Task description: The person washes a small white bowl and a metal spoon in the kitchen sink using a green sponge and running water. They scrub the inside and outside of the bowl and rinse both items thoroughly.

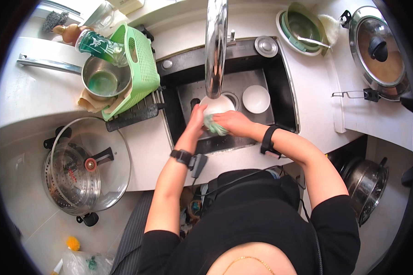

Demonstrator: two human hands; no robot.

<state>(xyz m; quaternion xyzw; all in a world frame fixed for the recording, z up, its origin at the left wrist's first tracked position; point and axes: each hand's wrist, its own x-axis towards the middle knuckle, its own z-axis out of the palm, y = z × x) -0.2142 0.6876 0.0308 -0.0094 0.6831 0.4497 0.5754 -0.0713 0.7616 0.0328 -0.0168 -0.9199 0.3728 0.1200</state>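
Note:
Over the dark sink (283, 103), my left hand (196, 121) grips the left side of a white bowl (217, 105). My right hand (234, 122) presses a light green cloth (214, 126) against the near side of that bowl. The chrome faucet (216, 51) reaches over the bowl and hides part of its far rim. A second white bowl (256, 99) sits on the sink floor to the right, beside the drain (231, 99), apart from my hands.
Left of the sink stand a green plastic basket (143, 65) and a steel saucepan (106, 77). A glass lid (118, 161) lies over a steamer insert at lower left. Green bowls (301, 27) are at back right, and a lidded pan (382, 51) is further right.

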